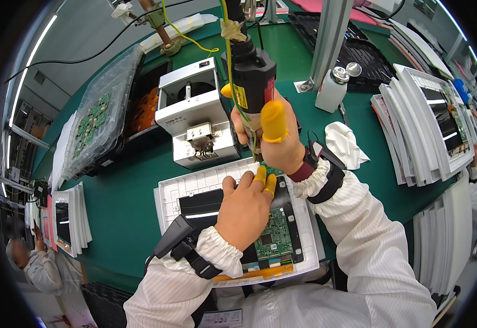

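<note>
Our right hand [286, 148] grasps a black power screwdriver [253, 71]; our left hand [244, 213] overlies the circuit board [277, 235], its grip we cannot determine.

Black electric screwdriver [252, 71] upright above the white-framed panel assembly [306, 227].
Screwdriver: yellow label, red marking on casing; nose points down toward the far end of the circuit board [273, 240]; tip contact not discernible. Assembly: lies face-up, black sheet inside rectangular white frame; green board along right side, middle hidden; orange strip [263, 272] along near edge.
</note>
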`<state>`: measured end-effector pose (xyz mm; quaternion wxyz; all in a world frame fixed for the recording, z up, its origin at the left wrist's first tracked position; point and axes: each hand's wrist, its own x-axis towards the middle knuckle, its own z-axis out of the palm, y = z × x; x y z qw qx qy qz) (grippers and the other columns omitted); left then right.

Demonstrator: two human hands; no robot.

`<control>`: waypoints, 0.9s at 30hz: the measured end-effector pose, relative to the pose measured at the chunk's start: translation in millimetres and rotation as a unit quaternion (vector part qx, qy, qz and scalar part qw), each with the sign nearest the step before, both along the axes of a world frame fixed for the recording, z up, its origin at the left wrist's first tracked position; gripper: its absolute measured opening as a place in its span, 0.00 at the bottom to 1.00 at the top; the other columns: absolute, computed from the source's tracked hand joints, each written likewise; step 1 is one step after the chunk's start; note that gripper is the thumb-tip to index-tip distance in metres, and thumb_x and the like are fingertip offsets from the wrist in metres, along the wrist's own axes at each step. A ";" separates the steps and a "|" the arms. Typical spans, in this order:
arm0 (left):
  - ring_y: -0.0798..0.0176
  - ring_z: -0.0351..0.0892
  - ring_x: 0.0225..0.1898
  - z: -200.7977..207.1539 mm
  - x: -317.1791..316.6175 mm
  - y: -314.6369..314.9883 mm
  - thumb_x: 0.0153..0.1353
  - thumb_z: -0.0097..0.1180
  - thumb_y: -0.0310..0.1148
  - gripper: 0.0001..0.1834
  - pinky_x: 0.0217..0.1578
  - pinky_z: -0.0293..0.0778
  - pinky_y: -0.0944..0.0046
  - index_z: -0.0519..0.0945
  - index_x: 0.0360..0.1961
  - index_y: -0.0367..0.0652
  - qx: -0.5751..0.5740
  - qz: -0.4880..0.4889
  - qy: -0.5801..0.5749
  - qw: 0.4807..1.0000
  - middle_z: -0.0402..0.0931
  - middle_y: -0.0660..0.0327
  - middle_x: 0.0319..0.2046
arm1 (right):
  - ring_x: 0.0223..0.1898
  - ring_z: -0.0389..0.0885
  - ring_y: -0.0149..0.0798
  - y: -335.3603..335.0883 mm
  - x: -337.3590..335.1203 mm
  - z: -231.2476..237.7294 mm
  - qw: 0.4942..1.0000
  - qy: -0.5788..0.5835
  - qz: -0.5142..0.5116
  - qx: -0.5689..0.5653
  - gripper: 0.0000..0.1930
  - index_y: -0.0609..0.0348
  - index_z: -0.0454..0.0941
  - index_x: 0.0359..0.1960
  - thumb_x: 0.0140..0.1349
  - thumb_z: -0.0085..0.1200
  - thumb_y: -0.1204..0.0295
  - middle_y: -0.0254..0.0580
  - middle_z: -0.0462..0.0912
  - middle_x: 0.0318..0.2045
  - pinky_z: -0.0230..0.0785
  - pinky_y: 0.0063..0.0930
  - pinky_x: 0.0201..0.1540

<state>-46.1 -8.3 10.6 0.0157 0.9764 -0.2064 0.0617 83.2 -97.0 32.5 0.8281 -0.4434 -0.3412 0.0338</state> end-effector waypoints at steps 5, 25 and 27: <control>0.61 0.68 0.45 1.5 -0.4 0.7 0.53 0.53 0.30 0.08 0.46 0.58 0.51 0.82 0.32 0.44 0.002 0.001 0.004 1.000 0.73 0.64 0.30 | 0.20 0.69 0.23 -0.8 1.3 4.8 0.985 -0.099 -0.071 -0.119 0.12 0.64 0.67 0.46 0.64 0.51 0.72 0.34 0.74 0.26 0.64 0.17 0.23; 0.56 0.68 0.53 1.5 -1.5 5.3 0.45 0.60 0.29 0.12 0.49 0.59 0.49 0.83 0.34 0.40 0.004 0.020 0.044 0.999 0.76 0.58 0.38 | 0.20 0.69 0.26 -0.5 3.8 16.8 0.997 -0.053 -0.050 -0.038 0.18 0.65 0.68 0.47 0.69 0.44 0.60 0.37 0.72 0.24 0.63 0.18 0.23; 0.56 0.68 0.53 2.9 0.2 3.3 0.45 0.61 0.29 0.12 0.49 0.59 0.50 0.83 0.34 0.39 -0.005 0.012 0.053 0.998 0.76 0.57 0.38 | 0.20 0.71 0.22 -11.0 4.4 31.3 0.995 0.044 -0.009 0.092 0.11 0.64 0.72 0.46 0.62 0.52 0.75 0.32 0.76 0.24 0.66 0.16 0.22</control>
